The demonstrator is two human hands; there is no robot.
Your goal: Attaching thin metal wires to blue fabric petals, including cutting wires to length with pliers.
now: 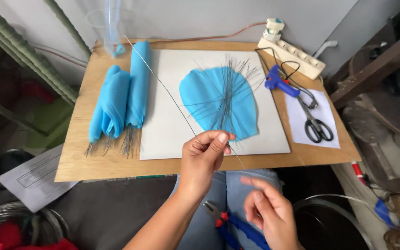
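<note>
My left hand (203, 155) pinches a long thin metal wire (163, 88) between thumb and fingers; the wire slants from the far left of the wooden board (112, 164) down to just past that hand. My right hand (267, 210) hovers lower right over my lap with its fingers spread, just below the wire's near end and holding nothing. Pliers (223, 220) with red and blue handles lie on my jeans between the two hands. A pile of blue fabric petals (209, 99) with several thin wires fanned across it rests on a white sheet (163, 129).
Rolled blue fabric bundles (119, 99) with wire stems lie at the left. A blue glue gun (278, 81), scissors (318, 125) on white paper and a power strip (292, 55) sit at the right. A wire coil (5, 220) and printed papers (28, 178) lie lower left.
</note>
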